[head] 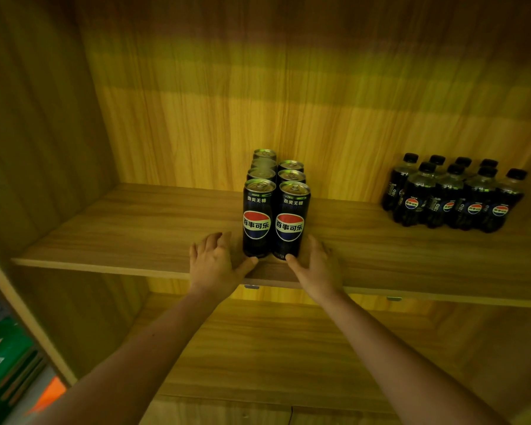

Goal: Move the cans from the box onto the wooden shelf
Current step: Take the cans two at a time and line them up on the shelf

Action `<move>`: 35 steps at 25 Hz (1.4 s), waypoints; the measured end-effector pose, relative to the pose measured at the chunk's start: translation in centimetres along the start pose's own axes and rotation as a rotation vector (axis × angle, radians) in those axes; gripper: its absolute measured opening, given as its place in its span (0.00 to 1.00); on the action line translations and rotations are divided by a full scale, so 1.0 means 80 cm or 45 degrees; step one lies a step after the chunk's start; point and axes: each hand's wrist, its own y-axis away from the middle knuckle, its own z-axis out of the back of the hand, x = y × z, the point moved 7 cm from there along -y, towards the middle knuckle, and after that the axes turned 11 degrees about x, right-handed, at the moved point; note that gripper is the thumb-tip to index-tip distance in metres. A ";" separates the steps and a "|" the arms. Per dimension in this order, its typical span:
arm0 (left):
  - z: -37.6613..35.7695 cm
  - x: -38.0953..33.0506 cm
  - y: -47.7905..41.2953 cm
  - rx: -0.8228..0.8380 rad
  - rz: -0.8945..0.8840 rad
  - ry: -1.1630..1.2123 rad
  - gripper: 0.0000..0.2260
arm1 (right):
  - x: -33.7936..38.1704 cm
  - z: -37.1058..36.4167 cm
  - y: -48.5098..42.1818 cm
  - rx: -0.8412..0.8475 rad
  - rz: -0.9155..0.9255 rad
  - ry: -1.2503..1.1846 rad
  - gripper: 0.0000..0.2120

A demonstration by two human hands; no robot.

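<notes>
Here, slim glossy cans [276, 207] upright on grained wooden shelf [135, 231]

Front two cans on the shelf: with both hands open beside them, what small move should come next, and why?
Probably draw both hands back off the shelf. The front two cans already stand upright, side by side, in line with the rows behind them. The left hand and right hand are open, only the thumbs near the can bases, gripping nothing. More cans would have to come from the box, which is not in view.

"百事可乐", perhaps "劲爽无糖", on cans [275, 216]
</notes>
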 end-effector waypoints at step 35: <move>0.162 0.236 0.412 0.164 -0.323 -0.337 0.39 | 0.281 -0.207 0.421 0.330 0.186 0.659 0.38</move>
